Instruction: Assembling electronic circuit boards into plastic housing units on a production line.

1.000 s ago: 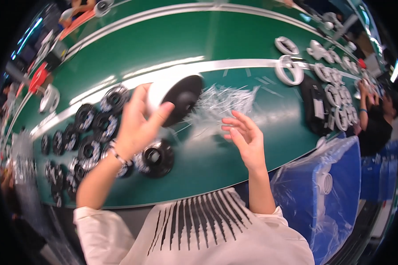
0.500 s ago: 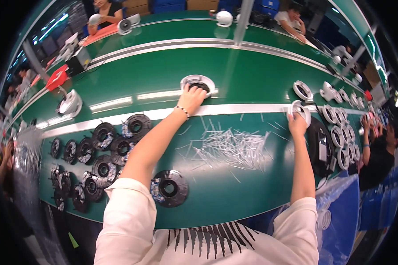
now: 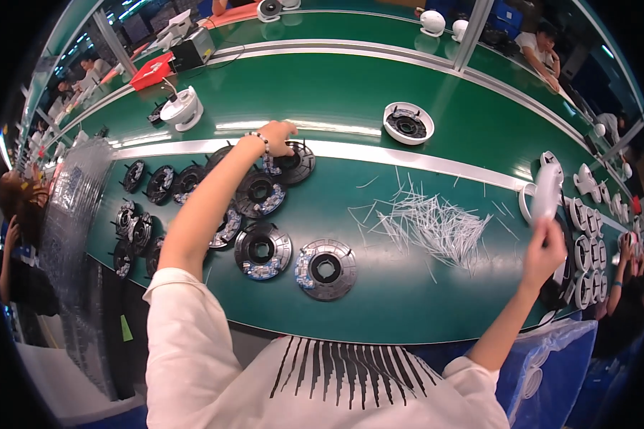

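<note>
My left hand (image 3: 279,139), its fingers spread, reaches over a black round disc (image 3: 304,166) with a circuit board at the upper edge of the disc group. Its fingertips are at the disc's rim; whether they touch it is hard to tell. My right hand (image 3: 545,247) grips the lower end of a white plastic part (image 3: 547,189), raised edge-on and smeared by motion. Beyond the pale strip, a white round housing (image 3: 408,124) lies with a black disc inside it. Two more black discs (image 3: 325,269) (image 3: 262,250) lie nearest me.
Thin white strips (image 3: 436,225) lie heaped mid-table. Several white rings (image 3: 590,250) stand in rows at the right, near a blue bin (image 3: 551,379) lined with plastic. A white device (image 3: 182,109) and a red tray (image 3: 152,70) sit at the far left. Co-workers sit across and alongside.
The view has swung left. My left hand has left the white housing and moved left to the black discs. My right hand has lifted and tilted the white part.
</note>
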Demonstrator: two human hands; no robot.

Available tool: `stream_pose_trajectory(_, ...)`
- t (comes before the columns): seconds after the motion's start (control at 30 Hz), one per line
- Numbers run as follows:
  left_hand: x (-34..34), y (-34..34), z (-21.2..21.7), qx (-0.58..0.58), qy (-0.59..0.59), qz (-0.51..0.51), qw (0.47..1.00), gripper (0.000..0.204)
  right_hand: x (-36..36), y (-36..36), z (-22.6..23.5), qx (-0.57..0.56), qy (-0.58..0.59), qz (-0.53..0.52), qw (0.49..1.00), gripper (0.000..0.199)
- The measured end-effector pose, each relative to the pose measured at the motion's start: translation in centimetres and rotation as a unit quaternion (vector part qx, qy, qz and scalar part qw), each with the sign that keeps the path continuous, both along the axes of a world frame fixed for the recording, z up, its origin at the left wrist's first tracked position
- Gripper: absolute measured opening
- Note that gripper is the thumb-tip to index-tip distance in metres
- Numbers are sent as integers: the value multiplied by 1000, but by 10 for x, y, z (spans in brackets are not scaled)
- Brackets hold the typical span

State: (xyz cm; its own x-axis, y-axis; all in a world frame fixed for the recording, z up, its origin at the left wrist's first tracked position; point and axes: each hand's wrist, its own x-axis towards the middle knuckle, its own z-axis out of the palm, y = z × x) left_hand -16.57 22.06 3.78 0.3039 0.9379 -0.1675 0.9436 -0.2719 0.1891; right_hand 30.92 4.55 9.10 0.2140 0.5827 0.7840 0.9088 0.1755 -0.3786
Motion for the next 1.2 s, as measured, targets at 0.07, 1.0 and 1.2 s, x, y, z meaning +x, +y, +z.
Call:
stream_pose_trajectory(0.07, -1, -1, -7, 8, -55, 6, 998, 45, -58, -45, -2, -4, -61, 72, 995, 8)
stream_pose_trajectory(1.0, 130, -222, 16, -51, -887, 82, 452, 47, -116, -100, -40, -227, 336, 255, 878, 103)
stream_pose_trajectory(1.2, 182, -267, -13, -172, -856, 4, 487, 66, -171, -82, -32, -153, 469, 413, 766, 105)
